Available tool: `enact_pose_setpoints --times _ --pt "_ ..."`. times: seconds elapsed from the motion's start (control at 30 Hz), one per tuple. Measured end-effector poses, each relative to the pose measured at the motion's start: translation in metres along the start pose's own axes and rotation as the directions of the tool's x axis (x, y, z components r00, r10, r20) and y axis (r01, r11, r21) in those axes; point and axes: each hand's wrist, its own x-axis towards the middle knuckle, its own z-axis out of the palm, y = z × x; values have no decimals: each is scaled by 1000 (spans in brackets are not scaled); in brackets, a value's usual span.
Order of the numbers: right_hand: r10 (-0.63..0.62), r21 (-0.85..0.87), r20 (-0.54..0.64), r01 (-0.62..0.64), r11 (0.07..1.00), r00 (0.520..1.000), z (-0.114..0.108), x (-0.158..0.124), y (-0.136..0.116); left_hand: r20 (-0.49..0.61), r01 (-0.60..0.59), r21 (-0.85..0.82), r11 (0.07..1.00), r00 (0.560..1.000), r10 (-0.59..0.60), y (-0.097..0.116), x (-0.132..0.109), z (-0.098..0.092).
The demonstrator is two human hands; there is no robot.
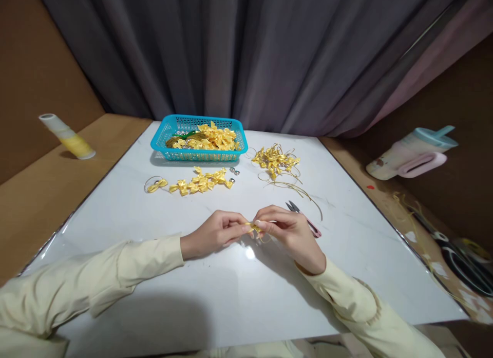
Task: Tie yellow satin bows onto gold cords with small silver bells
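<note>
My left hand (pixel 215 233) and my right hand (pixel 287 229) meet over the middle of the white table (pixel 154 276). Both pinch a small yellow ribbon bow (pixel 254 227) between their fingertips, with a thin gold thread hanging under it. Small scissors (pixel 295 208) with a pink handle lie just behind my right hand. A row of finished yellow bows (pixel 200 181) lies further back. A pile of bows with gold thread loops (pixel 275 160) sits to its right.
A blue plastic basket (pixel 162 137) holding many yellow bows stands at the back of the table. A white and yellow tube (pixel 67 137) lies on the left wooden ledge. A pink and blue lidded jug (pixel 414 152) lies on the right ledge. A grey curtain hangs behind.
</note>
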Motion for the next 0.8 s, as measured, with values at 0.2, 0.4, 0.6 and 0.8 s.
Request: enact_pose_setpoints --times 0.2,0.4,0.6,0.8 --pt "-13 -66 -193 0 998 981 -7 -1 -7 -134 15 38 999 991 -10 3 2 3" --pt "-171 -221 -136 138 965 976 -16 -4 -18 -288 -19 109 994 956 50 3 6 2" --pt "54 -307 87 -25 951 995 -10 -5 -22 -327 -38 191 981 940 100 0 6 3" --pt "86 -503 64 -42 863 994 8 -7 -10 -282 -68 295 953 947 155 -5 2 6"
